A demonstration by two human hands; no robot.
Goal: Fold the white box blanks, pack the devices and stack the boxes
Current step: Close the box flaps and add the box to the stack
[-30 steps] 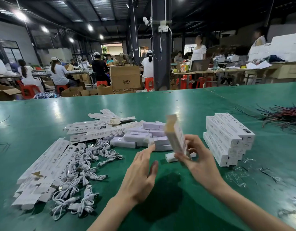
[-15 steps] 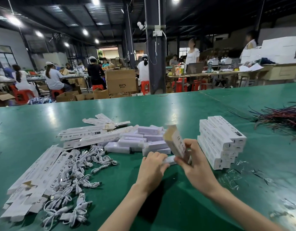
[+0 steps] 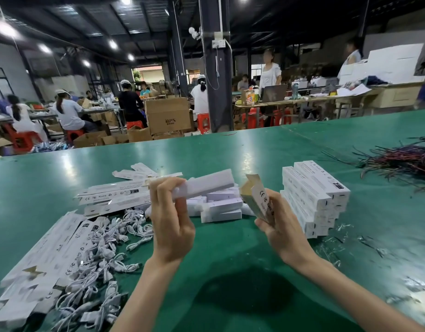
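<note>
My left hand (image 3: 172, 219) grips a long white device (image 3: 204, 185) by its near end and holds it above the table, its far end pointing right and up. My right hand (image 3: 282, 226) holds a folded white box (image 3: 257, 197) upright and tilted, its top flaps open and brown inside. Loose white devices (image 3: 221, 209) lie in a pile behind my hands. To the right stands a stack of packed white boxes (image 3: 314, 197). Flat box blanks (image 3: 58, 248) lie at the left, with more blanks (image 3: 115, 195) further back.
A heap of coiled white cables (image 3: 103, 255) lies beside the left blanks on the green table (image 3: 230, 149). A tangle of coloured wires (image 3: 403, 159) sits far right. Clear plastic scraps (image 3: 345, 238) litter the right side. People work at tables behind.
My left hand reached into the device pile, took hold of a white device and lifted it. My right hand lowered the open box a little and kept its hold.
</note>
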